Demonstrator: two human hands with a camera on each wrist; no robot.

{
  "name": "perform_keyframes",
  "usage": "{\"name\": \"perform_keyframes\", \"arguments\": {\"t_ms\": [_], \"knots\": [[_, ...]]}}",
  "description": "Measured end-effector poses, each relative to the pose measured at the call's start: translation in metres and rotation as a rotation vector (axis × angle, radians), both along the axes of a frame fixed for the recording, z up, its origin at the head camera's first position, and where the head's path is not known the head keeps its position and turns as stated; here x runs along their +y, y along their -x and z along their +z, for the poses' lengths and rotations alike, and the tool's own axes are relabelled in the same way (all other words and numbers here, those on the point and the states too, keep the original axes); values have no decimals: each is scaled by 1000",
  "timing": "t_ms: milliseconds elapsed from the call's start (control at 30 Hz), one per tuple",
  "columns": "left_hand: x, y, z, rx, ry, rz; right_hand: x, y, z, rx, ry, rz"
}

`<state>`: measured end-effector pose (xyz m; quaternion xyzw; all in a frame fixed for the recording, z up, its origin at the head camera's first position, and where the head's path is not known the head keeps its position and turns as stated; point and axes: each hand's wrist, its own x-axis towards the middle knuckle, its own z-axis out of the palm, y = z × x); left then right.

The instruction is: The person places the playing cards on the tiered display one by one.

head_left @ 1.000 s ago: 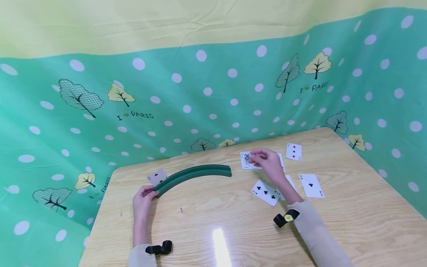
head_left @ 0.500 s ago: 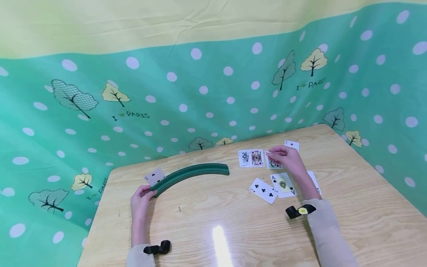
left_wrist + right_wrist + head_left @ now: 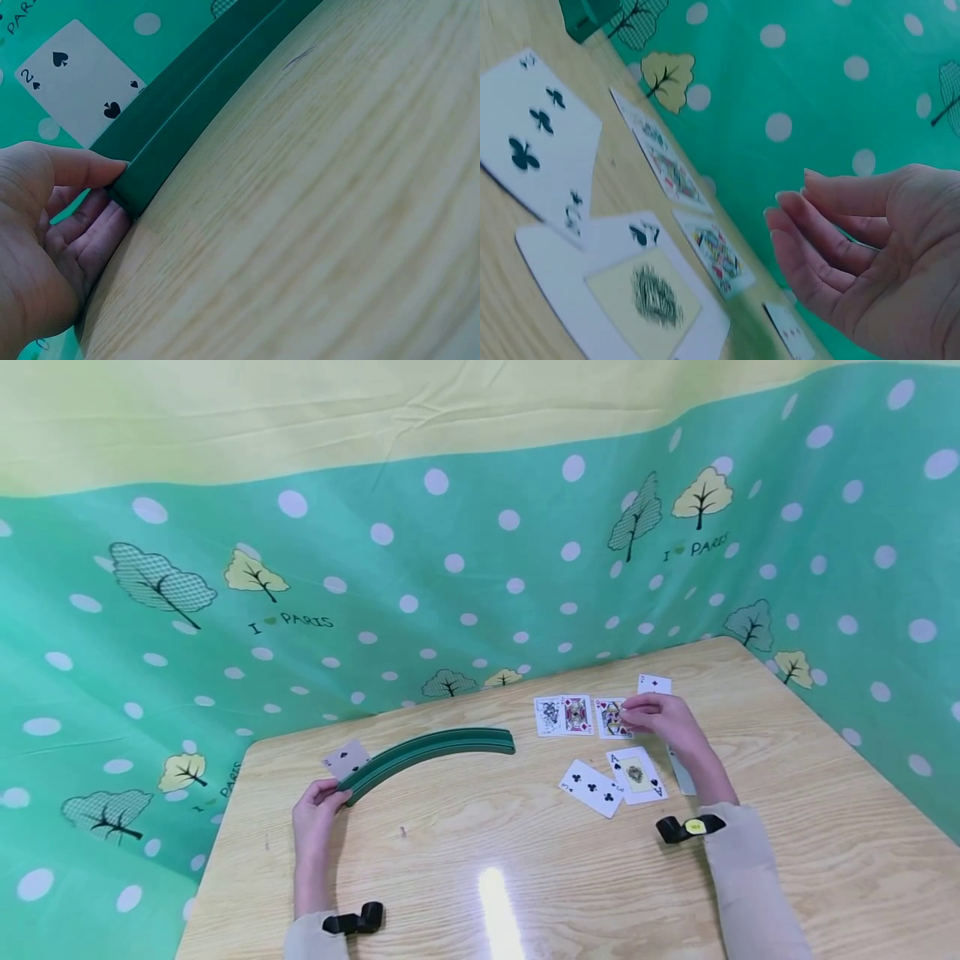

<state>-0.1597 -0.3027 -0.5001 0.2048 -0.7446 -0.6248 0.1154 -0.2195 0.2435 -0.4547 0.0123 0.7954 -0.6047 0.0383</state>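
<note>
My left hand (image 3: 313,817) pinches the near left end of a curved green card holder (image 3: 438,745), thumb on one side and fingers on the other in the left wrist view. A two of spades (image 3: 79,82) stands in the holder's slot close to that hand. Over at the right, my right hand (image 3: 670,725) hovers beside a queen card (image 3: 612,720). Its fingers are loosely bent and nothing lies between them in the right wrist view. Left of the queen lie a joker (image 3: 550,717) and a red-suited face card (image 3: 577,716), edges close together.
Nearer me lie a three of clubs (image 3: 592,788) and an ace of spades (image 3: 637,775). Another card (image 3: 681,774) is mostly behind my right wrist. A diamond card (image 3: 655,683) sits at the back, partly covered by the hand. A patterned curtain (image 3: 480,610) borders the wooden table (image 3: 420,877).
My right hand has moved right from over the face cards, uncovering the joker, the red face card, the queen and the ace of spades. My left hand keeps its hold on the card holder.
</note>
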Motion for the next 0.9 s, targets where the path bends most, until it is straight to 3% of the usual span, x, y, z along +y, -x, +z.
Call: {"name": "perform_keyframes", "arguments": {"t_ms": [400,633,900], "knots": [[-1,2,0,-12,-9,-8,18,0,-11,-45,-268,37],[-1,1,0,-15,-11,-8,22,0,-14,-85,-311,92],[-1,0,0,-16,-2,-8,21,-4,-8,-65,-393,196]]}}
